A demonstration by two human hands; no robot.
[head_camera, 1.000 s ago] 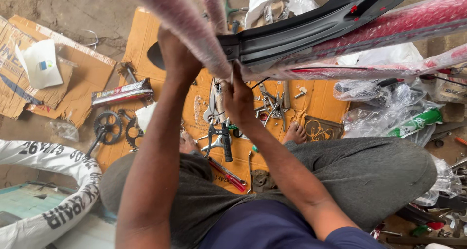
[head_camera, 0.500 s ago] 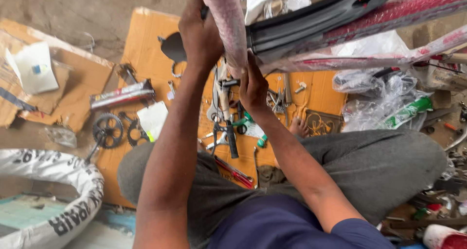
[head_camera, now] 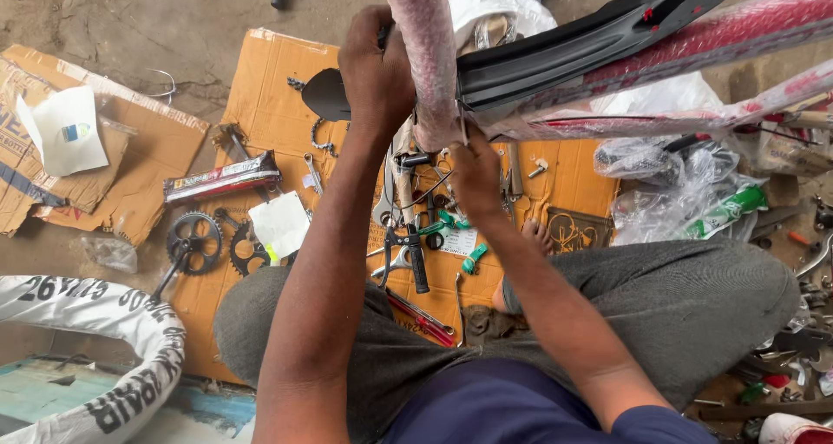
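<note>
Red wrapped frame tube (head_camera: 423, 53), L hand (head_camera: 375, 72) gripping, R hand (head_camera: 475, 168) at base

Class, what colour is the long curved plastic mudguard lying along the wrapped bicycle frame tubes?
The long curved plastic mudguard is black with small red marks, shown best in the head view.

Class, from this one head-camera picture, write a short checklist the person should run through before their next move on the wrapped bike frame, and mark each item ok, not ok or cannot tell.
1. Left hand grips the wrapped frame tube: ok.
2. Right hand is at the tube's lower end: ok.
3. What the right fingertips pinch there: cannot tell.
4. Black mudguard lies against the frame, clear of both hands: ok.
5. Pliers and other tools lie on the cardboard close by the knees: ok.
6. Bare foot is apart from loose tools: not ok, parts lie right beside it.
</note>
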